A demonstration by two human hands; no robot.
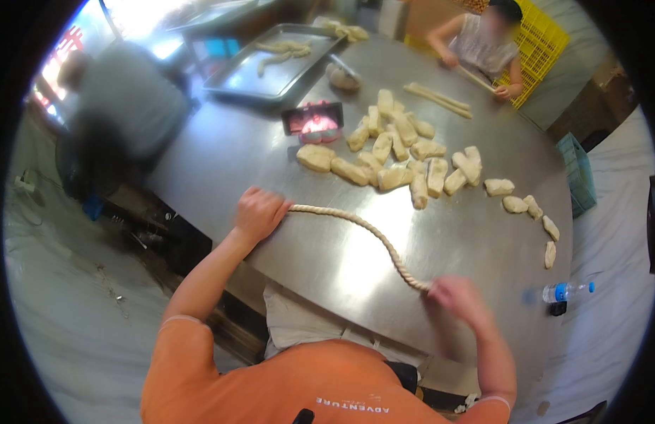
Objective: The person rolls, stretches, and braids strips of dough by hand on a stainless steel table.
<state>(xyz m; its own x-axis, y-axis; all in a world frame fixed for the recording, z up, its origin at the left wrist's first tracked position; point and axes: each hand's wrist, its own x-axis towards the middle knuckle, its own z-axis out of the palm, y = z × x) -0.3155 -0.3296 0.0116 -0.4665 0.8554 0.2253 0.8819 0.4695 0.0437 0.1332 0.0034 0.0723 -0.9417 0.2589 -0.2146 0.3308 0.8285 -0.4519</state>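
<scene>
Between my two hands runs a twisted rope of dough (373, 230), curving in an S over the metal table (320, 265). My left hand (260, 213) is closed around its left end. At the other end, nearer the table's front edge, my right hand (458, 298) grips the dough; motion blurs this hand a little. Beyond the rope lies a heap of pale, floury dough pieces (394, 177), the nearest of them a short way past my left hand. Several smaller dough pieces (515, 205) trail off to the right in a curved line.
A phone on a pink stand (313, 134) faces me. Behind it a metal tray (292, 74) holds twisted dough. Across the table a co-worker (486, 46) holds a dough strip near two long strips (438, 99). A water bottle (562, 292) lies at right; another person (133, 99) is at left.
</scene>
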